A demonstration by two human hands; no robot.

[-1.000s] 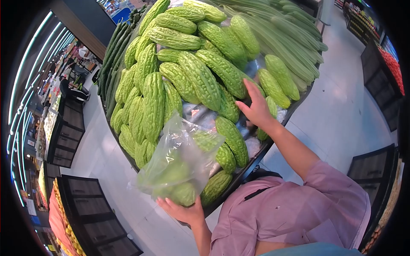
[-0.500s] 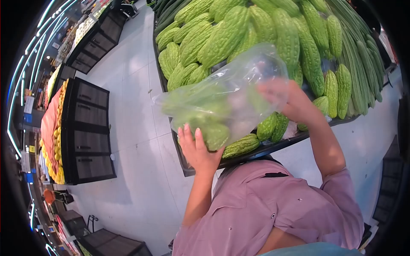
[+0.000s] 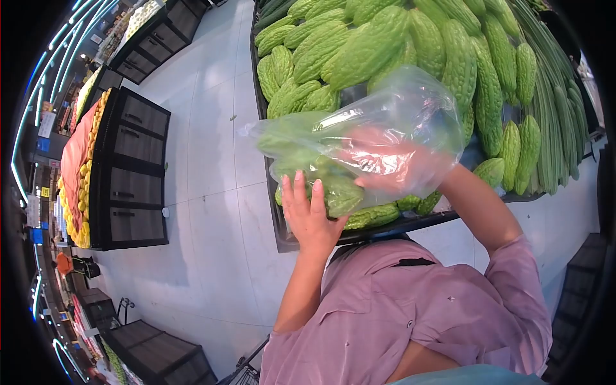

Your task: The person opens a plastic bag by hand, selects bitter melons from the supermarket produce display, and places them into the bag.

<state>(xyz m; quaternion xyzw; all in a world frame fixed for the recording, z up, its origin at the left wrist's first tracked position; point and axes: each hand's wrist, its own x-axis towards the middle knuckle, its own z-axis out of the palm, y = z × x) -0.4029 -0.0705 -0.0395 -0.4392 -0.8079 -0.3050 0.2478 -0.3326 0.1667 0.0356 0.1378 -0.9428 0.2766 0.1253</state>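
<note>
A clear plastic bag (image 3: pixel 410 115) with several bitter gourds (image 3: pixel 340 191) inside lies over the near left corner of a black display tray (image 3: pixel 289 242). My left hand (image 3: pixel 308 215) holds the bag's lower left part from outside, its fingers spread against a bagged gourd. My right hand (image 3: pixel 388 160) is inside the bag, seen through the plastic, with its fingers stretched left and the thumb apart beside the bagged gourds. Its fingertips are blurred by the plastic. Loose bitter gourds (image 3: pixel 459 67) are heaped behind the bag.
Long green gourds (image 3: pixel 558 122) fill the tray's right side. Dark cabinets (image 3: pixel 135 170) bearing yellow fruit (image 3: pixel 82 192) stand across the pale floor (image 3: pixel 205 237) on the left. Part of a cart (image 3: pixel 247 372) shows at the bottom edge.
My right hand has moved left from the loose gourds into the bag. The bag has spread out to the right around it. The view has turned, moving the tray to the upper right.
</note>
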